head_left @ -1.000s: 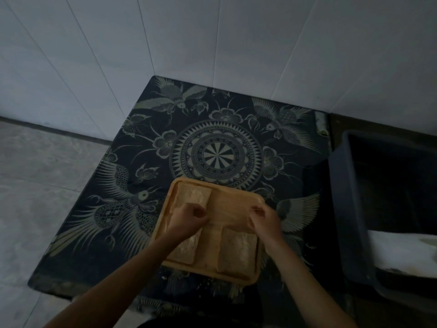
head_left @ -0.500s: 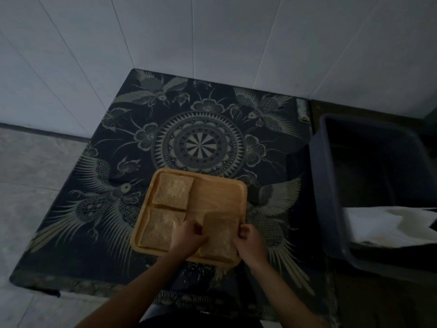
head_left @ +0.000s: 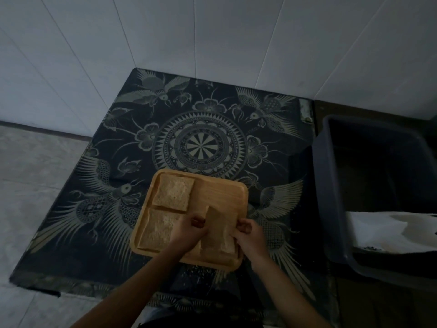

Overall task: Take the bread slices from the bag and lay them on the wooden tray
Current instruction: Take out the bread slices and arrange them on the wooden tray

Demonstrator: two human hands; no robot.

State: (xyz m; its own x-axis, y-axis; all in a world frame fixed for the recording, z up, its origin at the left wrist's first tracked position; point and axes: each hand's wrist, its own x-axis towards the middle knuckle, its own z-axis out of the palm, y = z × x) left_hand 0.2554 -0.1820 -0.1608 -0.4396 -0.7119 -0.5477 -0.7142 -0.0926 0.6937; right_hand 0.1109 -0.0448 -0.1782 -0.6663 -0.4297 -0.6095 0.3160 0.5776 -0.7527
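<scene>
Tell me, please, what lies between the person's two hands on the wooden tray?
A bread slice, pinched by left hand and right hand, seen in the head view.

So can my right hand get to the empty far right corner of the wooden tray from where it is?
Probably yes. The right hand sits at the near right of the wooden tray, pinching a bread slice together with the left hand. Nothing lies between it and that bare corner.

We find no readable text, label, brand, number or sign anywhere in this dim view. The dark cloth (head_left: 165,143) carries only bird, flower and medallion patterns, and the wooden tray (head_left: 220,192) and grey plastic tub (head_left: 331,209) at the right are unmarked.
</scene>
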